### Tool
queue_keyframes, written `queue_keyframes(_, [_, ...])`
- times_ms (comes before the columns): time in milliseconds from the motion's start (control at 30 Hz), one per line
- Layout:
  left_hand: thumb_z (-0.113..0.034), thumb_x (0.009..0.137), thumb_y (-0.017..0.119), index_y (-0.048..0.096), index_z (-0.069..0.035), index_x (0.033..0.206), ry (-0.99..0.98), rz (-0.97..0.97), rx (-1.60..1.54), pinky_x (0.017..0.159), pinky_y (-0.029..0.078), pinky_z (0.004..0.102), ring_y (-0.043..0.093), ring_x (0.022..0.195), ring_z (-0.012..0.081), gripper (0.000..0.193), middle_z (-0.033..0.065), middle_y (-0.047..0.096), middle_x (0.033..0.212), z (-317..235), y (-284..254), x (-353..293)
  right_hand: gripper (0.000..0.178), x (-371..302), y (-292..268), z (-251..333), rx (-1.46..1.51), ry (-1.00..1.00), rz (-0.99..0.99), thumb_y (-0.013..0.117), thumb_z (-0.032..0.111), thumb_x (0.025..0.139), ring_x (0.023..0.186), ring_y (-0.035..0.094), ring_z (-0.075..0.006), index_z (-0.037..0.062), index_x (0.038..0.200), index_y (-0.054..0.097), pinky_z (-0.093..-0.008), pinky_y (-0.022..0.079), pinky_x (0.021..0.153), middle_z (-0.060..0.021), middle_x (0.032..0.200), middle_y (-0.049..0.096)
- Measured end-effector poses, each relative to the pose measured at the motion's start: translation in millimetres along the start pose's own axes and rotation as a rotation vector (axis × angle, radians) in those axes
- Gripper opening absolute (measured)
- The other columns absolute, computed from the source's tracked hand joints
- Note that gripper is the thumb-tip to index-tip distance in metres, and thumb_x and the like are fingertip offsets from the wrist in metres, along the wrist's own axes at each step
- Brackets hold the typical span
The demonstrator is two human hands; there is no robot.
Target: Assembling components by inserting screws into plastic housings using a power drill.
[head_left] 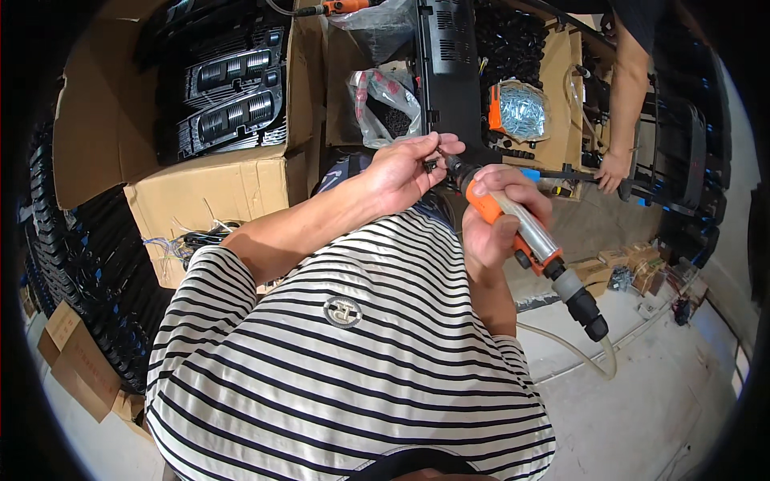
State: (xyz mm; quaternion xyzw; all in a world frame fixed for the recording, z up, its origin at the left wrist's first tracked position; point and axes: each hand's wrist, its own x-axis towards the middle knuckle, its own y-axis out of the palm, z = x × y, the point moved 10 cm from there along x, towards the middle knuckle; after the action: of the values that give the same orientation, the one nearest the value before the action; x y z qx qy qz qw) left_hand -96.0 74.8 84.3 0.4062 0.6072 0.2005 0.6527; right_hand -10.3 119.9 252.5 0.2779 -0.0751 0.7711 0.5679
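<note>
My right hand is wrapped round an orange and silver air screwdriver, with a hose running from its rear end. The tool's dark nose points up and left, toward my left hand. That hand is turned palm up, thumb and fingers drawn together beside the driver's tip. Small dark pieces show at its fingers, too small to name. Just beyond my hands lies a long black plastic panel with slotted vents.
Black vented plastic parts fill a cardboard box at left. A clear bag of small black pieces and an orange container of silver screws stand ahead. At right, another person's hand touches a black frame. A hose trails below.
</note>
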Motion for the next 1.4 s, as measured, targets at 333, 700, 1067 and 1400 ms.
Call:
queue_keyframes(333, [-0.020,0.101,0.046,0.057,0.003,0.116,-0.082,-0.075,0.268,0.073,0.049,0.0266,0.053,0.074,0.0096,0.030,0.0100,0.065,0.107,11.5,-60.6,17.6,0.033,-9.8,-34.8,-46.0,-0.121,0.021,-0.106,0.061,0.028,0.089,0.069,0.058,-0.0240,-0.0001,0.102,0.049,-0.0379,0.051,0.067,-0.0203,0.082,0.061])
queue_keyframes(700, [-0.017,0.099,0.049,0.061,0.001,0.107,0.075,-0.289,0.604,0.071,0.049,0.0237,0.058,0.079,0.0114,0.023,0.0068,0.067,0.094,-47.9,-172.5,29.4,0.018,-18.3,-33.8,-97.3,-0.137,0.125,-0.157,0.056,0.010,0.087,0.067,0.058,-0.0206,-0.0039,0.097,0.051,-0.0338,0.052,0.065,-0.0200,0.085,0.063])
queue_keyframes(1067, [-0.028,0.095,0.060,0.063,-0.003,0.095,0.002,-0.131,0.535,0.058,0.042,0.0206,0.053,0.064,0.0061,0.025,0.0005,0.064,0.079,-49.6,-151.3,24.0,0.011,-25.4,-13.1,-134.5,-0.116,0.269,-0.069,0.059,0.001,0.084,0.067,0.058,-0.0166,-0.0030,0.092,0.053,-0.0295,0.051,0.065,-0.0155,0.086,0.063])
queue_keyframes(1400, [-0.023,0.093,0.062,0.065,-0.006,0.093,0.034,-0.092,0.321,0.060,0.043,0.0197,0.053,0.065,0.0065,0.017,0.0003,0.064,0.079,-40.2,-135.1,31.1,0.012,-30.8,-3.7,-141.5,-0.155,0.312,-0.050,0.063,0.004,0.083,0.067,0.058,-0.0176,-0.0033,0.086,0.054,-0.0294,0.051,0.065,-0.0146,0.079,0.061])
